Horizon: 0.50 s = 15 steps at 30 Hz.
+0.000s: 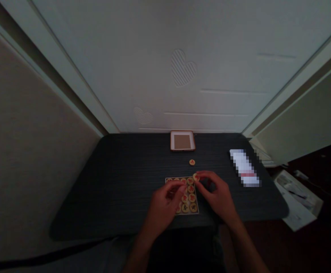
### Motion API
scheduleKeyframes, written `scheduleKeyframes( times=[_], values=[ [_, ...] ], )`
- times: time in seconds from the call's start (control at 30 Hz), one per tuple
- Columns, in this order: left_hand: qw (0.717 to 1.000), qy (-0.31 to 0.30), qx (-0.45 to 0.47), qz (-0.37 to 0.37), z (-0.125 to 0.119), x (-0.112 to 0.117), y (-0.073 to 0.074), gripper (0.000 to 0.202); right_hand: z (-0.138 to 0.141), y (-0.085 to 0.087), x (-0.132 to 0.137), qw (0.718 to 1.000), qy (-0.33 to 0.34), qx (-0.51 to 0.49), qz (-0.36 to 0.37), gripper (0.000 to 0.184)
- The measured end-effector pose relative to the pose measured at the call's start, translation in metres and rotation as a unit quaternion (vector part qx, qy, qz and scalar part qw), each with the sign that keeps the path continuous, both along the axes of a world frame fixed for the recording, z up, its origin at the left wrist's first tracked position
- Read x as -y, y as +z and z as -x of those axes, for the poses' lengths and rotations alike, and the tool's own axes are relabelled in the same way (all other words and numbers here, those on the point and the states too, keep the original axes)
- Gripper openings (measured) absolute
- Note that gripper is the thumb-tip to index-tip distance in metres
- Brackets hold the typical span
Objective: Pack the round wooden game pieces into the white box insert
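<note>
My right hand [216, 193] pinches a round Chinese chess piece [196, 177] with a red mark, at the upper right corner of a shallow box [198, 211]. Rows of pale round pieces fill the visible part of that box, most marked in red; black marks show on a piece [193, 207] in the near row. Over the left part of the box, my left hand [165, 201] has thumb and index fingertips drawn together. Whatever lies between those fingertips is too small to make out, and the hand hides several pieces. Another red-marked piece [192, 162] lies on the table beyond the box.
The dark table [111, 182] stands against a pale panel [154, 76] with raised hearts. At its far edge sits a rectangular tray or lid [182, 149] with an orange-brown rim. A blurred-out white item [245, 168] lies on the right. A white box [298, 201] is below, right.
</note>
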<state>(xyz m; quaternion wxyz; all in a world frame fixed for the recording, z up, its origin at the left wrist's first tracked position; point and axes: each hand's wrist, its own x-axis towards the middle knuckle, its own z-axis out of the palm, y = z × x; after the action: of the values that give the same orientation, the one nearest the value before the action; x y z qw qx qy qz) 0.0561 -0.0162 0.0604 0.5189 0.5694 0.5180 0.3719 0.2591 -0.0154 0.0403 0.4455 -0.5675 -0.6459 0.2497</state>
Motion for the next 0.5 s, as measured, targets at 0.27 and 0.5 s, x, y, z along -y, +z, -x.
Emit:
scheduleKeyframes(
  times=[0.27, 0.5],
  values=[
    [0.987, -0.031, 0.148, 0.044, -0.011, 0.007, -0.004, 0.022, 0.026, 0.012, 0.031, 0.999, 0.035, -0.014, -0.033, 0.018],
    [0.986, -0.009, 0.155, 0.051, -0.009, 0.008, -0.004, 0.022, 0.028, 0.011, 0.038, 0.998, 0.035, -0.018, -0.05, 0.02]
  ],
)
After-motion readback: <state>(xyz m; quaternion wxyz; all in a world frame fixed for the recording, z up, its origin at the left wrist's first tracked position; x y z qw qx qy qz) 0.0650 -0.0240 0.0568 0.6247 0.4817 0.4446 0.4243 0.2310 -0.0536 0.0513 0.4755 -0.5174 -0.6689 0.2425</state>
